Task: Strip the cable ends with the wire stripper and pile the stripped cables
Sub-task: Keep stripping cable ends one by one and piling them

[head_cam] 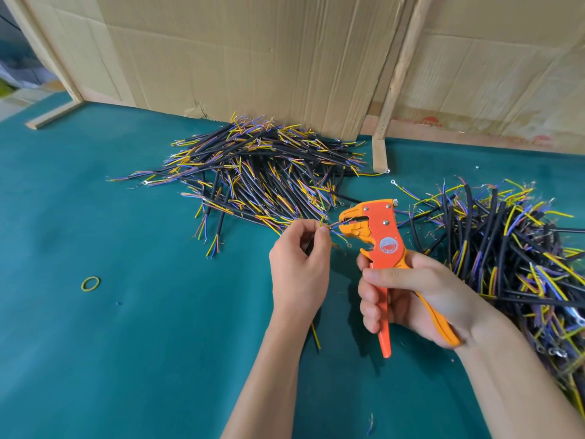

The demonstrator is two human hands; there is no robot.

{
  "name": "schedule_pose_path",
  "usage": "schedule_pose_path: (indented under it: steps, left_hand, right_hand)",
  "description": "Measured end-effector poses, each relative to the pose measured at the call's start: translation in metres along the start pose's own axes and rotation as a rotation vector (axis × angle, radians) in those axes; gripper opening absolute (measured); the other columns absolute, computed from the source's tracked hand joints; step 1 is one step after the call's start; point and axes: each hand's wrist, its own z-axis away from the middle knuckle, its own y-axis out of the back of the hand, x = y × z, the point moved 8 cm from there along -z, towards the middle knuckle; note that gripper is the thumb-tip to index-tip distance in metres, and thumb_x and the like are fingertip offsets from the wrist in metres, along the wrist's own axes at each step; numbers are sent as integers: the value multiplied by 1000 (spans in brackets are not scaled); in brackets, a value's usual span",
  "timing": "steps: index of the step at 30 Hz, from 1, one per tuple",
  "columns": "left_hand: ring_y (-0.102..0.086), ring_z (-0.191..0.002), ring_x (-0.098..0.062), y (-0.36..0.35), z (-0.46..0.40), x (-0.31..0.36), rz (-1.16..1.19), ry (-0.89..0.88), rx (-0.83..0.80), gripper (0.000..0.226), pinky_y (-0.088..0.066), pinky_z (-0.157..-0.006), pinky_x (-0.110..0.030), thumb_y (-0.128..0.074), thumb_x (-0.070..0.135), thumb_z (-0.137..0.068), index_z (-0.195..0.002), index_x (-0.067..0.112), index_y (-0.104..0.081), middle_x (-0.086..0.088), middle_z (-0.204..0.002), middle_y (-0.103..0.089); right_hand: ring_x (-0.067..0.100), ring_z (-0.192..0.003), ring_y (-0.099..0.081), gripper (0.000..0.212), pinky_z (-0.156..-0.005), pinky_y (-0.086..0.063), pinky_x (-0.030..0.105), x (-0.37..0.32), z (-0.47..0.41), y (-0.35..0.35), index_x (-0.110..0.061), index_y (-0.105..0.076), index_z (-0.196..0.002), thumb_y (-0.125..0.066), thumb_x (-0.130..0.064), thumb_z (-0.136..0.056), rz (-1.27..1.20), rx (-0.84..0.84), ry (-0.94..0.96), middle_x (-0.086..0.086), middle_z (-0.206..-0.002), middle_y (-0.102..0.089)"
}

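Observation:
My right hand [411, 296] grips the handles of an orange wire stripper [381, 236], its yellow jaws pointing left. My left hand [300, 261] pinches a short cable; its thin coloured cores [332, 225] reach into the stripper's jaws, and its yellow tail [315, 335] hangs out below my wrist. A big pile of black cables with coloured ends [253, 172] lies behind my hands at the middle of the table. A second heap of cables [506, 258] lies at the right, beside my right hand.
The table has a teal cloth top [126, 343]. A yellow rubber band [90, 283] lies at the left. Cardboard sheets [253, 52] and a wooden post [395, 77] stand along the back edge. Small wire scraps [370, 423] lie near the front.

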Motion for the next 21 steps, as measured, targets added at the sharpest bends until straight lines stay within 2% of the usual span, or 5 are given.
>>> schedule_pose_path:
  steps: [7,12,15,17,21]
  left_hand:
    - [-43,-56,-3,0,0,0,-10,-7,7,22,-35,-56,-13,-63,15,-97,-75,12,-60,18,-58,-49]
    - [-45,-57,-3,1,0,-1,-20,-9,11,23,-36,-57,-13,-64,16,-97,-75,14,-60,18,-58,-50]
    - [-45,-56,-3,0,0,-1,-24,-9,9,23,-35,-57,-12,-64,15,-97,-74,16,-60,20,-57,-50]
    - [-44,-55,-3,0,-1,-1,-25,-12,7,23,-36,-57,-14,-65,16,-96,-74,16,-61,18,-57,-50]
    - [-43,-55,-4,1,0,-1,-17,-21,10,20,-37,-57,-16,-65,16,-97,-77,13,-63,14,-58,-51]
  right_hand:
    - [30,-54,-52,16,-53,-50,40,1,-1,0,-6,-61,-93,-74,-12,-84,26,-8,2,17,-68,-49]
    - [28,-51,-49,13,-50,-47,38,0,-1,-2,-8,-61,-84,-72,-14,-83,41,1,-4,15,-66,-47]
    - [24,-46,-44,16,-45,-43,34,1,-1,-4,-9,-58,-78,-72,-13,-83,31,7,-8,12,-62,-43]
    - [19,-40,-36,25,-42,-37,26,0,-3,-2,-11,-54,-72,-77,-8,-82,39,52,16,7,-57,-36]
    - [15,-34,-32,28,-38,-34,22,-3,-5,-2,-14,-53,-65,-75,-15,-83,48,88,71,4,-53,-33]
